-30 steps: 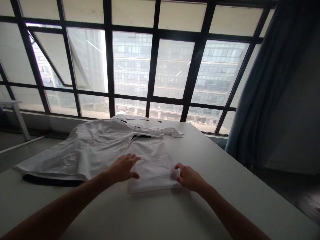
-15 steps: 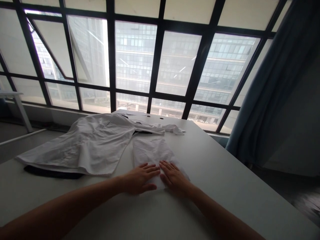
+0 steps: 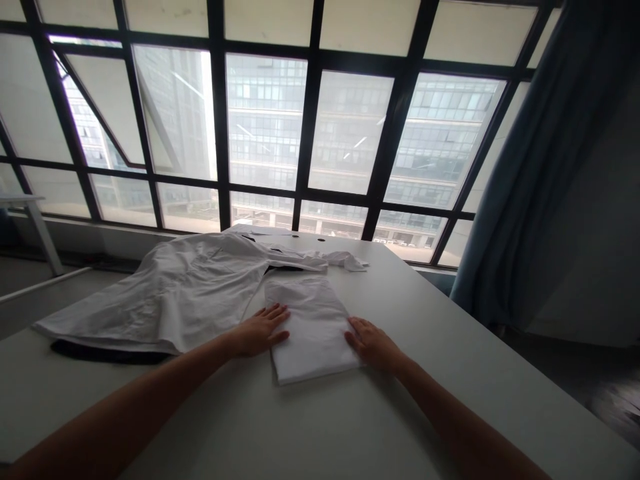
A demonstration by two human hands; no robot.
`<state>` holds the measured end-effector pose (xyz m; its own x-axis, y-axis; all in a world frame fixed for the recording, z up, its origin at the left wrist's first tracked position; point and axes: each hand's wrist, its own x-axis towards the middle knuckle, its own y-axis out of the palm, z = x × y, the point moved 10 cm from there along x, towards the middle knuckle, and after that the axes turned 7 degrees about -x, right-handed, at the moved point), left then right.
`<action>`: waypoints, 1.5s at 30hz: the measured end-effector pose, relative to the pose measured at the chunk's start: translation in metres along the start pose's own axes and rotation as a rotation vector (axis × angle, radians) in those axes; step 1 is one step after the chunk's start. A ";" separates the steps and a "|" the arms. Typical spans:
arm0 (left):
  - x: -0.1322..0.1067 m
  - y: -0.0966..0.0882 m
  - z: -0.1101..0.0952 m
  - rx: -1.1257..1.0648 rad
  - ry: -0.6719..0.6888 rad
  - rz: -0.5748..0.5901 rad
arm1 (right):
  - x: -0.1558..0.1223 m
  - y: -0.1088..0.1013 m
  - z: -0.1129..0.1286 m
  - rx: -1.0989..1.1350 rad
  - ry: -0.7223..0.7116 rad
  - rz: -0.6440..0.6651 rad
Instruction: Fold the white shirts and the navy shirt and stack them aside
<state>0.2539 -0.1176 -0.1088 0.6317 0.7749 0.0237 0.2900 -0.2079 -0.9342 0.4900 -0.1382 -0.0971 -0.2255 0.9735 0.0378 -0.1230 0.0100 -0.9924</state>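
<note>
A folded white garment (image 3: 311,328) lies as a neat rectangle on the white table (image 3: 350,427). My left hand (image 3: 260,330) rests flat and open on its left edge. On the garment's right edge lies my right hand (image 3: 373,343), its fingers stretched out and open too. Neither hand grips the cloth. A larger white shirt (image 3: 175,297) lies spread out to the left, with one sleeve (image 3: 327,259) reaching across behind the folded piece.
Something dark (image 3: 107,352) peeks out from under the spread shirt's near edge. A wall of large windows (image 3: 310,127) stands beyond the table. A blue curtain (image 3: 540,167) hangs at the right. Part of another white table (image 3: 30,213) shows at far left.
Half a second ago both hands lay side by side on the near middle of the folded garment; they have slid apart to its left and right edges, smoothing it flat.
</note>
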 end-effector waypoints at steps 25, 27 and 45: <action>-0.012 0.022 -0.072 0.046 0.226 -0.160 | -0.008 0.006 0.057 0.078 -0.326 0.023; -0.009 0.023 -0.064 0.054 0.165 -0.124 | 0.001 0.007 0.035 0.034 -0.230 0.030; 0.004 -0.012 0.039 0.149 -0.372 -0.105 | -0.005 -0.006 0.007 -0.010 -0.070 0.038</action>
<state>0.2244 -0.0888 -0.1113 0.2934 0.9558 0.0164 0.2147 -0.0492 -0.9754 0.4854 -0.1444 -0.0903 -0.2967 0.9549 0.0079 -0.1040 -0.0240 -0.9943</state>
